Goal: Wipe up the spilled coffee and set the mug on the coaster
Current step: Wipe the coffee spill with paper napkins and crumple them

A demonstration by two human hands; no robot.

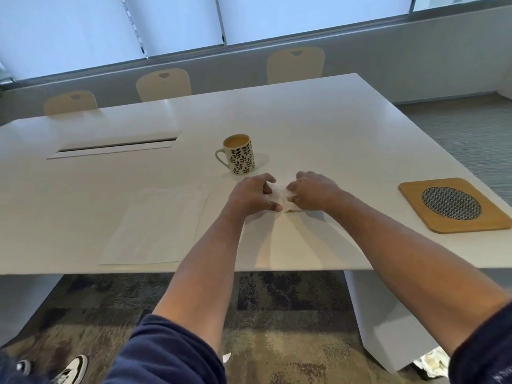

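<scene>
Near the middle of the frame, the left hand [253, 194] and the right hand [313, 191] both pinch a crumpled white paper towel [281, 195], pressing it onto the white desk [318, 128]. A yellowish stain shows at the towel's lower edge. Just above the hands stands the leaf-patterned mug [239, 154] (filled with coffee, handle pointing left). The wooden coaster [453, 204] lies at the right edge, well apart. A flat paper sheet [158, 224] lies left of centre.
</scene>
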